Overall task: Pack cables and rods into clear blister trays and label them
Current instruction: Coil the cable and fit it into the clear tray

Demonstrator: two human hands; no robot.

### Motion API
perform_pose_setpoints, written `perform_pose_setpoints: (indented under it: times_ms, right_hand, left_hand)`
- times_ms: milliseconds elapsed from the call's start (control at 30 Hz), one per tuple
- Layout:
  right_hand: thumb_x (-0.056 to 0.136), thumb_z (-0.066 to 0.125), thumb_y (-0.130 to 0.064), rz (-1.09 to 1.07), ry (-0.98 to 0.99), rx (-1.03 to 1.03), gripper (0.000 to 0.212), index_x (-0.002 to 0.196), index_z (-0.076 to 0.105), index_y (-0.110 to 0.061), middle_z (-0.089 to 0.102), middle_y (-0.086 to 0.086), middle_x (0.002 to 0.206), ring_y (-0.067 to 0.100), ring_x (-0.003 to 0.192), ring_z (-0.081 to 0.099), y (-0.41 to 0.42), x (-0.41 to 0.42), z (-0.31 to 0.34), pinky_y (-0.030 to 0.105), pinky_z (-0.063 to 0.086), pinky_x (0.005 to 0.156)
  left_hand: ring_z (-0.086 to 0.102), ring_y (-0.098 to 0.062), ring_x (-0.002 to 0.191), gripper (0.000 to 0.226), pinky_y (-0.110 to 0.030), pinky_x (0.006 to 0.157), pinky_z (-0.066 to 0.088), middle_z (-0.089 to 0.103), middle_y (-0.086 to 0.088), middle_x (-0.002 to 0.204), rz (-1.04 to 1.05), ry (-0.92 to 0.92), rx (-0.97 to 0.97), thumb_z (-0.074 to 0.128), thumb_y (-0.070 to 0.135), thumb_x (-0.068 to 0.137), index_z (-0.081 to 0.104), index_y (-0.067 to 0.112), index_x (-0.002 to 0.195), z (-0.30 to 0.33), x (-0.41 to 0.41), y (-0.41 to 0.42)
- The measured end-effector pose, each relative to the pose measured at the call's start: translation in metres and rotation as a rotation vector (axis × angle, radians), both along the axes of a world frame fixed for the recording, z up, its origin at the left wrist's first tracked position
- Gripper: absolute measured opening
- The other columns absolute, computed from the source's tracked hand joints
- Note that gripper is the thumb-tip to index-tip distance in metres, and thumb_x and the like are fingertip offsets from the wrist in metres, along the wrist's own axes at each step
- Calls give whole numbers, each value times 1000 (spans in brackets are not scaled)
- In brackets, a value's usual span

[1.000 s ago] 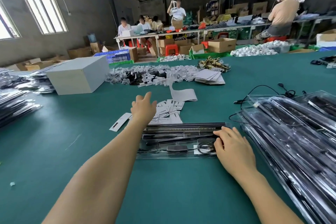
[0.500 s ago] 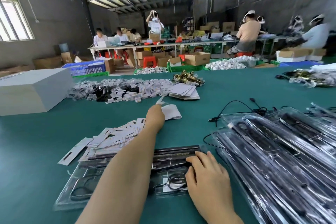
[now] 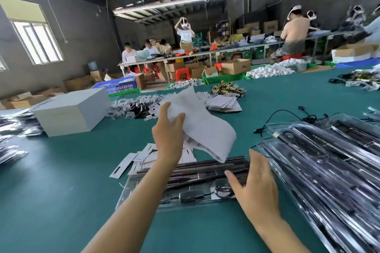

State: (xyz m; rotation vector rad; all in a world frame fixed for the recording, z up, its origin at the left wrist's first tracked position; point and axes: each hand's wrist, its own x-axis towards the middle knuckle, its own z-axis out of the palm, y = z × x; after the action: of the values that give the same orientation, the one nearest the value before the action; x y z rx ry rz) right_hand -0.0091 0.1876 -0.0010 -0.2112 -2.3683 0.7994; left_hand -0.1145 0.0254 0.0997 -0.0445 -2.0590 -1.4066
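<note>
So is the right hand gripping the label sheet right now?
No: the left hand holds the white sheet up, while the right hand is spread open over the blister tray.

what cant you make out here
- Print on the label sheet, head view: blurred by motion.
- Left end of the tray: hidden under the left arm.
- Whether the right hand touches the tray: unclear from this angle.
- Tray stack: cut off by the right edge.
</note>
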Motion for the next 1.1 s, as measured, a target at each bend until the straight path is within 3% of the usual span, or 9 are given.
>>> perform_pose_setpoints:
  times_ms: [133, 233, 300, 367, 567, 700, 867, 967, 1100]
  right_hand:
    - [75, 61, -62, 242, 122, -25, 87, 144, 33, -17, 30, 12, 151, 29, 135, 38, -22, 12, 7, 43, 41, 101]
    - [66, 51, -83, 453, -12, -218, 96, 146, 16, -43, 11, -18, 155, 6, 140, 22, -29, 15, 6, 22, 31, 105]
    - [60, 54, -87, 526, -52, -380, 103, 145, 17, -43, 22, -20, 151, 0, 135, 30, -30, 16, 6, 9, 36, 98]
    - [56, 56, -89, 601, -65, -595, 106, 144, 23, -41, 38, -21, 144, -1, 128, 43, -30, 14, 8, 20, 46, 96]
    - [79, 64, -55, 728, -113, -979, 53, 128, 50, -38, 65, -15, 119, 7, 108, 63, -34, 9, 11, 26, 52, 83]
    - [98, 49, -29, 547, -125, -1168, 27, 111, 64, -12, 75, 3, 95, 21, 85, 72, -29, 6, 13, 30, 57, 62]
    - [101, 45, -32, 250, -32, -1398, 29, 95, 63, -9, 75, 9, 81, 24, 69, 73, -5, 0, 18, 31, 55, 48]
    - [98, 47, -39, 106, -67, -1293, 41, 76, 62, -8, 69, 9, 59, 21, 45, 64, 5, -1, 17, 23, 45, 36]
    - [93, 51, -45, -52, -24, -997, 54, 55, 44, -7, 46, 5, 43, 13, 30, 42, 2, 3, 12, 21, 32, 38]
  left_hand:
    - [51, 25, 72, 39, 2, 62, 38, 54, 24, 75, -9, 98, -19, 54, 36, 96, 53, 19, 131, -22, 64, 1]
    - [56, 14, 100, 25, -7, 83, 45, 64, 24, 103, -224, 24, 203, 42, 36, 101, 64, 31, 112, -34, 90, 9]
    - [64, -12, 106, 26, -30, 88, 54, 68, 6, 113, -419, -192, 540, 44, 37, 100, 70, 34, 104, -37, 102, 14]
    - [67, -24, 95, 25, -42, 81, 58, 69, -1, 107, -549, -298, 757, 46, 33, 100, 67, 37, 112, -44, 110, 15]
    - [69, -32, 97, 58, -39, 81, 58, 65, 4, 126, -825, -281, 734, 55, 23, 92, 34, 56, 135, -63, 120, 11]
    - [70, -31, 97, 64, -35, 72, 59, 68, 4, 119, -727, -250, 691, 49, 8, 98, 30, 56, 136, -72, 115, 6]
    - [71, -32, 91, 41, -31, 69, 58, 62, -10, 122, -507, -235, 759, 44, 5, 100, 50, 36, 126, -80, 104, -4]
    - [72, -28, 81, 21, -25, 67, 57, 65, -18, 112, -400, -299, 710, 44, 4, 100, 63, 12, 98, -87, 102, -5]
    - [73, -26, 80, 10, -22, 66, 56, 71, -3, 96, -400, -298, 676, 63, 8, 90, 63, 13, 99, -92, 104, -4]
